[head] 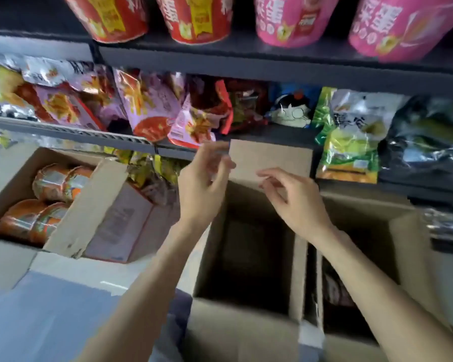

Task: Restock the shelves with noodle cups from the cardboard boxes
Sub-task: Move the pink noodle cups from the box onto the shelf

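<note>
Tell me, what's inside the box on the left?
Inside the left box are orange noodle cups, at least four showing, wrapped in shiny plastic. A cardboard flap covers the box's right side, so any cups under it are hidden.

Red cups (110,17), pink cups (290,19), seemingly orange boxed cups (47,202).

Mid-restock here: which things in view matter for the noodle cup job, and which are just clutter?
Job:
orange cups in the left box
middle box, looks empty
right box
red cups and pink cups on the top shelf

Clutter:
snack bags
green bags
</note>
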`<state>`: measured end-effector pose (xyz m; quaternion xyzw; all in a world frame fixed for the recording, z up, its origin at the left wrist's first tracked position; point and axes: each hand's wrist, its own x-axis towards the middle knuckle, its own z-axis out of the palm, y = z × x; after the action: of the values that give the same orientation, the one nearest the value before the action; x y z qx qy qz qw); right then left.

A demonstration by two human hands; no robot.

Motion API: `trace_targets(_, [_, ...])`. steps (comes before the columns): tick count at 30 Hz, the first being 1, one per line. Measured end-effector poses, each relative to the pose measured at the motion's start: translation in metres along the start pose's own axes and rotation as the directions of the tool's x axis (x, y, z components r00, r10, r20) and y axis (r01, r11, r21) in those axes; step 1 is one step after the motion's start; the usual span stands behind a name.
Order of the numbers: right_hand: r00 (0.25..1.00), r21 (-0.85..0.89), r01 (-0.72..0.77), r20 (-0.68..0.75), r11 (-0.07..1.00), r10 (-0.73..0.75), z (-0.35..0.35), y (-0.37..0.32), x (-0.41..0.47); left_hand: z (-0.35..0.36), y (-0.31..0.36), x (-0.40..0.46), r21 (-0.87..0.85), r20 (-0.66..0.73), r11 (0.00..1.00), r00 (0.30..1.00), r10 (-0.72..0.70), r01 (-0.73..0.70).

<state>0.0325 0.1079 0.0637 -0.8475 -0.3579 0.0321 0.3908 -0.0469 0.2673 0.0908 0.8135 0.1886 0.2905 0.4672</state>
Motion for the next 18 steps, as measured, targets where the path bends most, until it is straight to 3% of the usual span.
trace_targets(2, [0.993, -0.076, -0.118, 0.006, 0.99, 0.118, -0.012, 0.044, -0.048, 0.041, -0.005, -0.031, 0.134, 0.22, 0.991, 0.976, -0.012, -0.018])
trace_targets(4, [0.976, -0.182, -0.215, -0.011, 0.959, 0.217, -0.027, 0.088, -0.088, 0.084, -0.013, -0.054, 0.212, 0.416, 0.976, 0.908, -0.056, -0.037])
trace_targets(6, [0.932, -0.254, -0.349, 0.006, 0.902, 0.363, -0.041, 0.138, -0.12, 0.131, -0.022, -0.073, 0.273, 0.534, 0.961, 0.838, -0.111, -0.046])
trace_targets(9, [0.777, -0.37, -0.547, 0.108, 0.751, 0.62, -0.041, 0.201, -0.147, 0.177, -0.038, -0.088, 0.406, 0.582, 0.914, 0.768, -0.268, 0.01])
trace_targets(12, [0.62, -0.525, -0.548, 0.267, 0.651, 0.737, -0.024, 0.255, -0.164, 0.217, -0.051, -0.101, 0.497, 0.582, 0.863, 0.7, -0.413, 0.096])
trace_targets(18, [0.417, -0.476, -0.664, 0.404, 0.576, 0.814, 0.038, 0.32, -0.168, 0.229, -0.067, -0.115, 0.412, 0.464, 0.887, 0.79, -0.4, 0.207])
